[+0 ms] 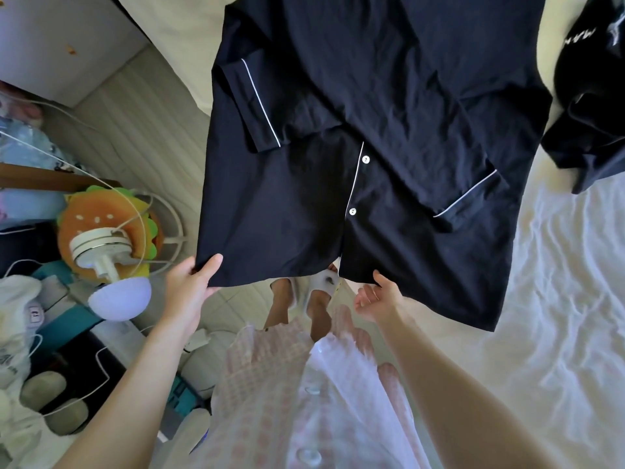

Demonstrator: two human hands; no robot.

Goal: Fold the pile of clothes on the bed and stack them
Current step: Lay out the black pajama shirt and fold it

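Note:
A dark navy pajama shirt [365, 137] with white piping and white buttons hangs spread in the air, partly over the bed's edge. My left hand [191, 289] pinches its lower left hem corner, thumb on top. My right hand [378, 297] is at the hem near the button placket, thumb up against the cloth and fingers loosely curled; whether it holds the cloth is unclear. A black garment with white lettering [588, 106] lies crumpled on the bed at the upper right.
The bed with a wrinkled white sheet [558, 316] fills the right side. On the left floor stand a fan [108, 252], a burger-shaped cushion [101, 211], cables, boxes and slippers. My feet in slippers show below the shirt.

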